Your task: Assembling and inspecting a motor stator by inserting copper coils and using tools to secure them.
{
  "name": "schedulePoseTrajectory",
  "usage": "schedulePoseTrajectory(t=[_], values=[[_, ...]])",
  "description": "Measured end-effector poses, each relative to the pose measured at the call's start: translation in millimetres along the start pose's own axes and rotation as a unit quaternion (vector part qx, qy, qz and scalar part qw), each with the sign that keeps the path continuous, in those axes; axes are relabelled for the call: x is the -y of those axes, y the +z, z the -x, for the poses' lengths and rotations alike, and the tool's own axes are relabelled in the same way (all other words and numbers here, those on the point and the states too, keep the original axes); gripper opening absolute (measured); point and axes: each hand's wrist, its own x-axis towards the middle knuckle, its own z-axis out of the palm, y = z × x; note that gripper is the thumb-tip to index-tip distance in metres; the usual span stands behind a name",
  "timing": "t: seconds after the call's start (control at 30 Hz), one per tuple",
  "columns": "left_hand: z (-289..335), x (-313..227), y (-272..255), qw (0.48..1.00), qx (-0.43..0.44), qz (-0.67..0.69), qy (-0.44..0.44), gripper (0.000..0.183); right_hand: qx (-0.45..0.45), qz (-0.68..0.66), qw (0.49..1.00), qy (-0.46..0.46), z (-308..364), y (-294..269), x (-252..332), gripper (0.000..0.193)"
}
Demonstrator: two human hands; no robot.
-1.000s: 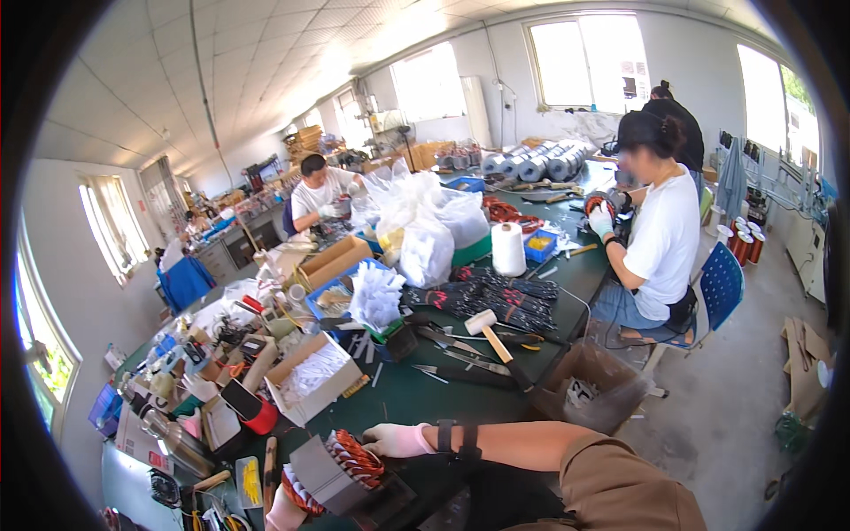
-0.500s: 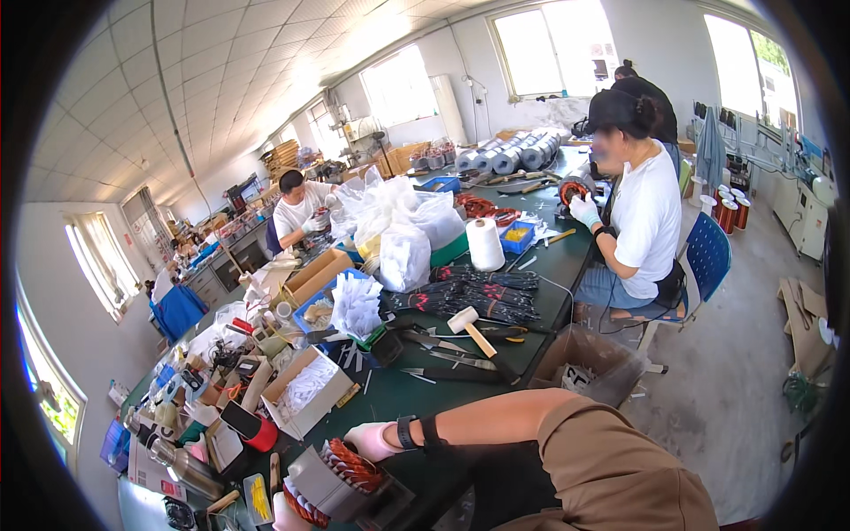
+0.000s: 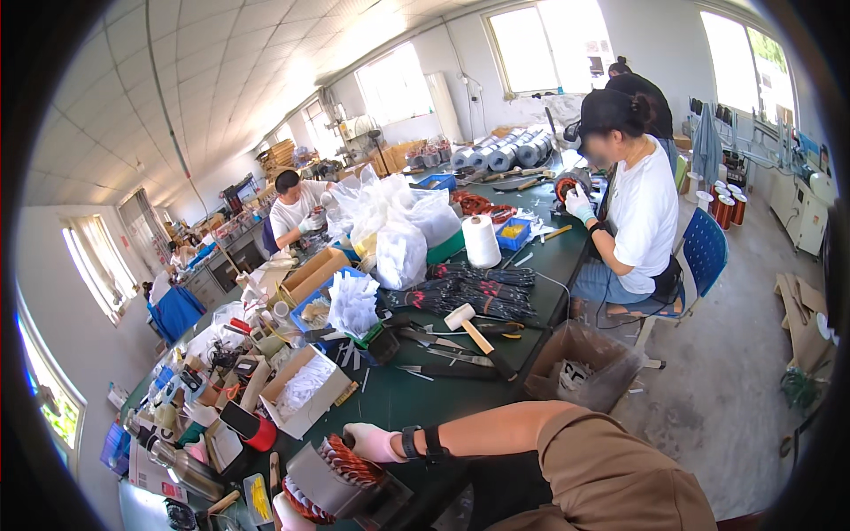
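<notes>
A motor stator (image 3: 317, 478) with a grey metal body and red-brown copper windings at both ends lies tilted at the near edge of the table. My right hand (image 3: 372, 441), in a white and pink glove, has its fingers curled against the windings at the stator's far right end. At the other end, my left hand (image 3: 290, 513), also gloved, presses against the stator. Much of that hand is hidden by the stator and cut off by the lower edge. Black bands circle my right wrist.
An open box of white slips (image 3: 305, 389) stands beyond the stator. A mallet (image 3: 469, 327), scissors and blades lie farther right, near bundled dark sleeves (image 3: 478, 292). A bin (image 3: 584, 363) stands at the table's right edge. A co-worker (image 3: 633, 203) handles another stator; others work farther back.
My right hand has shifted slightly along the windings, and the stator has turned a little. The whole view has moved slightly.
</notes>
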Motion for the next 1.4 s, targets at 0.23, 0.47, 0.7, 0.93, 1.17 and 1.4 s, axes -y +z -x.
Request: schedulePoseTrajectory(t=[0.23, 0.47, 0.7, 0.93, 1.17, 1.4], values=[[1.5, -45.3, 14.2, 0.962, -0.057, 0.186, -0.191, 0.061, -0.036, 0.029, 0.999, -0.012, 18.5, -10.1, 16.1, 0.027], [-0.9, 1.0, -5.1, 0.897, 0.101, 0.399, -0.164, 0.049, -0.01, -0.125, 0.992, -0.031, 10.6, 2.0, -18.9, 0.031], [-23.3, 121.1, -53.9, 0.994, 0.034, 0.002, 0.105, 0.037, 0.051, -0.223, 0.974, -0.014, 3.6, 9.3, -19.8, 0.025], [-14.2, 71.0, -32.8, 0.933, 0.018, -0.305, 0.191, 0.042, 0.009, -0.236, 0.97, -0.062, 9.1, 6.0, -28.4, 0.021], [-0.1, 64.2, -25.4, 0.921, -0.05, -0.348, 0.167, 0.028, -0.002, -0.107, 0.989, -0.105, 23.0, -5.3, -13.8, 0.029], [-13.0, 107.4, -46.9, 0.891, -0.025, -0.422, 0.166, 0.03, 0.093, -0.252, 0.962, -0.042, 10.1, -4.1, -10.9, 0.031]])
